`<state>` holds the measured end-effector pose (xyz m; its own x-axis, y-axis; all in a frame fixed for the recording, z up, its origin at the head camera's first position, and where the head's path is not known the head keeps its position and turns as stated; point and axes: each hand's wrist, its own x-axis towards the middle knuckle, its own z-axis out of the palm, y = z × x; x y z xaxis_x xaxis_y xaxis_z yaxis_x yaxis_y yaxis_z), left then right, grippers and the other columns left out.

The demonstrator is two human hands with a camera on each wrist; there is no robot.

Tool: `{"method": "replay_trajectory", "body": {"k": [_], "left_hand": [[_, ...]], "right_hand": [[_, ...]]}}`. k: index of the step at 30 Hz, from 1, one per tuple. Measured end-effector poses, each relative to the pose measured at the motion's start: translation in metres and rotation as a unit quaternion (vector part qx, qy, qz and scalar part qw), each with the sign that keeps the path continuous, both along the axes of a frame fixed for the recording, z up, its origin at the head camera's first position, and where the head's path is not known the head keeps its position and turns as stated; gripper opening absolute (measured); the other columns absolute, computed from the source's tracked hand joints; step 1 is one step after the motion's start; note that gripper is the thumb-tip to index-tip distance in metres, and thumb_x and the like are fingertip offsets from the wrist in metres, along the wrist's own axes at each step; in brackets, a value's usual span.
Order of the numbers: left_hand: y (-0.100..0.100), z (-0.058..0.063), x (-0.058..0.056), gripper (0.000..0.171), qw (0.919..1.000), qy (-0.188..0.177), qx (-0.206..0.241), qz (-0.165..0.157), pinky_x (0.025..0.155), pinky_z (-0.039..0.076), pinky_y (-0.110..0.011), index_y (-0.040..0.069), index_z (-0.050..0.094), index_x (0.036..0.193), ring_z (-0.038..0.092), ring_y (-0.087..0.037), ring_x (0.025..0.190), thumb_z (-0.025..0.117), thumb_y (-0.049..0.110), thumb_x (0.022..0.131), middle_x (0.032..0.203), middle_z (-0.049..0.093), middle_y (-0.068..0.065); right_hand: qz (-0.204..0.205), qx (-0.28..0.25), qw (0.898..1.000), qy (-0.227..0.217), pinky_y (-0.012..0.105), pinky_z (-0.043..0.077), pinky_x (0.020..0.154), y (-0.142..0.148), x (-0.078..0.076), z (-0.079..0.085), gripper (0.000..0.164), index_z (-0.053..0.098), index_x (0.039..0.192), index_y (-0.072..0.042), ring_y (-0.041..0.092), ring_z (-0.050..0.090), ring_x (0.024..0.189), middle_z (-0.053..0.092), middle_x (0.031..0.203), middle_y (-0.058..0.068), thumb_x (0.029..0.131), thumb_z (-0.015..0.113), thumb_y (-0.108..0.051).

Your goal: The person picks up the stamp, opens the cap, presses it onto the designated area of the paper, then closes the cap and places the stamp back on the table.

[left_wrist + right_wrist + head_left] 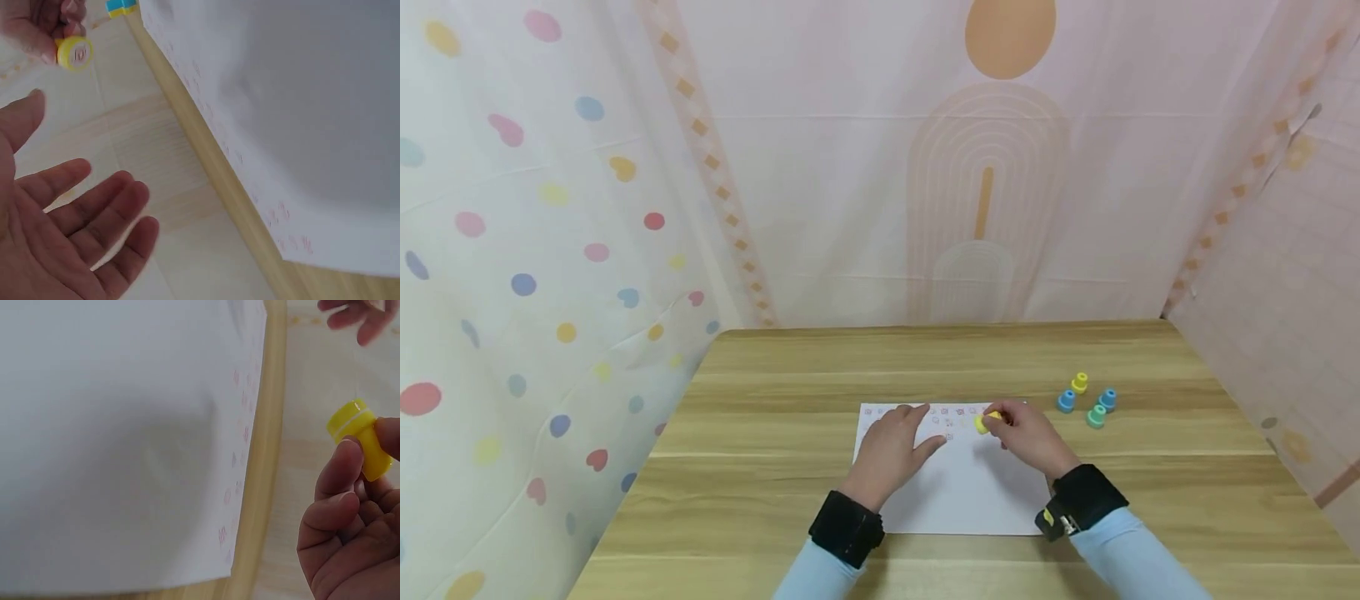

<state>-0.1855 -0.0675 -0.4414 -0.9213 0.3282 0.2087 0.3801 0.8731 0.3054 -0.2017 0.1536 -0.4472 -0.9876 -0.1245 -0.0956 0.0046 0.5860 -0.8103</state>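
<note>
Stamp at paper's one o'clock: my right hand pinches its handle, likely sparing its face; left hand spread, empty.

The head view looks ahead and down over the bench from far back. Both wrist views look from close, tipped sideways, and share the yellow stamp: ten o'clock in the left, three o'clock in the right.

On the wooden table lies white paper; to its right stand a yellow stamp, a green stamp and two blue stamps.
</note>
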Motion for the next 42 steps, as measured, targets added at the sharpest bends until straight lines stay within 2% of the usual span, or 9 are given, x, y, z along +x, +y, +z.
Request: {"method": "replay_trajectory", "body": {"k": [3, 6, 9, 14, 24, 33, 37, 42], "left_hand": [[-0.005, -0.001, 0.000, 0.055, 0.9976, 0.015, -0.064, 0.020, 0.080, 0.054, -0.046, 0.006, 0.064, 0.121, 0.061, -0.029, 0.096, 0.067, 0.046, 0.084, 0.108, 0.069, -0.016], [-0.009, -0.003, 0.001, 0.052, 0.9906, -0.005, -0.126, 0.053, 0.077, 0.051, -0.047, 0.005, 0.069, 0.108, 0.060, -0.029, 0.088, 0.073, 0.046, 0.077, 0.097, 0.070, -0.015], [-0.013, -0.003, 0.002, 0.050, 0.9843, -0.028, -0.155, 0.079, 0.077, 0.048, -0.049, 0.004, 0.070, 0.099, 0.058, -0.031, 0.086, 0.077, 0.045, 0.072, 0.092, 0.068, -0.015], [-0.017, -0.002, 0.001, 0.049, 0.9832, -0.029, -0.157, 0.088, 0.075, 0.049, -0.048, 0.003, 0.070, 0.098, 0.058, -0.031, 0.085, 0.077, 0.045, 0.072, 0.090, 0.067, -0.015], [-0.017, -0.001, -0.001, 0.054, 0.9817, -0.053, -0.160, 0.088, 0.079, 0.049, -0.050, 0.003, 0.069, 0.107, 0.057, -0.031, 0.087, 0.076, 0.046, 0.074, 0.096, 0.068, -0.017], [-0.018, -0.001, 0.000, 0.054, 0.9816, -0.054, -0.160, 0.089, 0.076, 0.050, -0.048, 0.004, 0.070, 0.105, 0.057, -0.030, 0.084, 0.076, 0.046, 0.074, 0.093, 0.069, -0.016], [-0.019, -0.001, 0.000, 0.053, 0.9815, -0.055, -0.160, 0.090, 0.075, 0.050, -0.048, 0.004, 0.070, 0.105, 0.057, -0.029, 0.083, 0.075, 0.046, 0.074, 0.092, 0.068, -0.015], [-0.019, -0.001, 0.001, 0.052, 0.9818, -0.058, -0.157, 0.090, 0.075, 0.049, -0.048, 0.003, 0.070, 0.105, 0.056, -0.029, 0.081, 0.075, 0.046, 0.074, 0.092, 0.068, -0.015]], "right_hand": [[-0.002, 0.038, 0.999, 0.012, 0.030, 0.046, 0.062, 0.010, 0.001, 0.002, 0.021, 0.064, 0.107, -0.008, 0.021, 0.054, 0.074, 0.063, 0.092, 0.012, 0.095, 0.058, -0.024], [0.001, 0.077, 0.996, 0.033, 0.031, 0.044, 0.061, 0.021, 0.003, 0.002, 0.019, 0.065, 0.104, -0.007, 0.022, 0.052, 0.074, 0.061, 0.087, 0.010, 0.093, 0.060, -0.022], [0.010, 0.115, 0.991, 0.062, 0.030, 0.043, 0.057, 0.033, 0.005, 0.001, 0.015, 0.066, 0.098, -0.005, 0.020, 0.051, 0.069, 0.060, 0.081, 0.008, 0.092, 0.061, -0.019], [0.010, 0.154, 0.985, 0.078, 0.030, 0.041, 0.053, 0.057, 0.005, -0.003, 0.012, 0.064, 0.090, -0.004, 0.019, 0.050, 0.064, 0.058, 0.074, 0.006, 0.091, 0.061, -0.015], [-0.008, 0.224, 0.972, 0.073, 0.033, 0.041, 0.054, 0.116, 0.016, -0.006, 0.018, 0.062, 0.095, 0.005, 0.022, 0.050, 0.064, 0.060, 0.074, 0.009, 0.090, 0.059, -0.012], [-0.024, 0.295, 0.955, 0.037, 0.052, 0.050, 0.064, 0.175, 0.020, -0.002, 0.033, 0.057, 0.103, 0.020, 0.035, 0.059, 0.073, 0.065, 0.092, 0.036, 0.089, 0.054, -0.010], [-0.039, 0.313, 0.949, 0.017, 0.055, 0.049, 0.066, 0.202, 0.017, 0.001, 0.036, 0.054, 0.104, 0.023, 0.043, 0.060, 0.078, 0.062, 0.095, 0.040, 0.090, 0.053, -0.010], [-0.046, 0.324, 0.945, 0.019, 0.059, 0.048, 0.066, 0.232, 0.014, -0.001, 0.037, 0.054, 0.105, 0.023, 0.052, 0.058, 0.083, 0.060, 0.100, 0.043, 0.090, 0.052, -0.011]]}}
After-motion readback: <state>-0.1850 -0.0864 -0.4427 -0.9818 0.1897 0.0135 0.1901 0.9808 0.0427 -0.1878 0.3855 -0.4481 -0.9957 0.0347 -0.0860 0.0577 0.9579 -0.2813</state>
